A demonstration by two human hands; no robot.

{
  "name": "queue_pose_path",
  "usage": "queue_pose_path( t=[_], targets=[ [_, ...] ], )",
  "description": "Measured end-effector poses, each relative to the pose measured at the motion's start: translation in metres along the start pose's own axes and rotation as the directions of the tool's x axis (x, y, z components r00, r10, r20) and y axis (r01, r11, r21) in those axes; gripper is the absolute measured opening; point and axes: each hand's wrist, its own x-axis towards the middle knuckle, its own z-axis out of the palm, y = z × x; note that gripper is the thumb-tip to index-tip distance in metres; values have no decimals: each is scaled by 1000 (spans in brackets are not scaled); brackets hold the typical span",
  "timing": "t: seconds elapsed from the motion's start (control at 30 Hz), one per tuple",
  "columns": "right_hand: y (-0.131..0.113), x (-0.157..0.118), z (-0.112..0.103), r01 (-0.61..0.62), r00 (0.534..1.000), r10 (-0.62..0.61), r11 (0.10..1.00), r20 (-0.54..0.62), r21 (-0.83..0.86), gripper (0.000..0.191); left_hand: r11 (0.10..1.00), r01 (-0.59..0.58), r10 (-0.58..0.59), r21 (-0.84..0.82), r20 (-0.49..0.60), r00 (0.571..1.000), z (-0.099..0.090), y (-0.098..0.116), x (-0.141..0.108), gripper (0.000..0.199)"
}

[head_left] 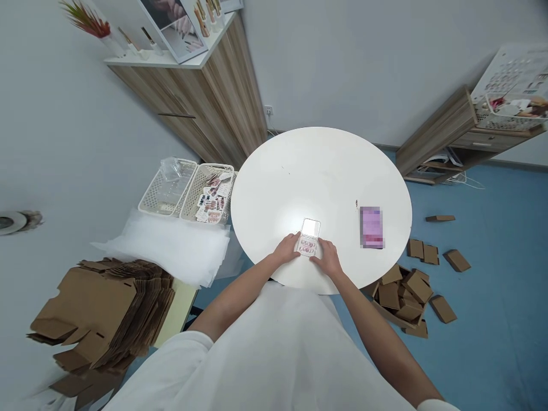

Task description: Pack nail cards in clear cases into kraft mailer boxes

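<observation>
A small clear plastic case [307, 246] lies near the front edge of the round white table, its lid raised and tilted back. Inside it sit rows of pinkish press-on nails. My left hand [287, 249] grips the case by its left side, fingers and thumb against the edge. From the right, my right hand [327, 258] holds the opposite side, thumb at the lower corner and fingers along the edge.
The round table [317, 154] bears a pixelated purple item [371, 227] at right. Left stand a basket of nail sets [214, 194], another with clear plastic [166, 188], white sheets [171, 240] and stacked flattened cardboard [103, 308]. Small brown boxes [402, 291] crowd the floor at right.
</observation>
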Motion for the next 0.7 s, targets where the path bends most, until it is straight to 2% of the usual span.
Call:
queue_pose_path(
  t=[0.07,0.13,0.23,0.37,0.5,0.6,0.7],
  targets=[
    [0,-2,-1,-95,995,96,978,-1,183,72,983,102,-105,-149,-11,994,1,-1,-2,77],
    [1,-5,-3,-189,981,188,908,39,375,68,932,206,-216,-298,0,976,2,-5,-5,71],
    [3,-8,-6,-256,965,245,796,96,548,63,832,277,-299,-481,34,954,4,-12,-10,60],
    [2,-8,-8,-294,950,293,720,108,629,58,725,290,-318,-625,70,946,6,-18,-12,54],
    [-5,-3,-4,-325,935,330,656,129,681,54,671,280,-290,-687,105,951,8,-13,-10,57],
    [-11,-1,-2,-308,943,305,648,133,696,51,662,268,-294,-700,87,952,8,-7,-11,57],
    [-15,-3,-4,-275,950,298,663,91,696,45,635,243,-298,-733,58,953,6,-1,-15,54]
  ],
)
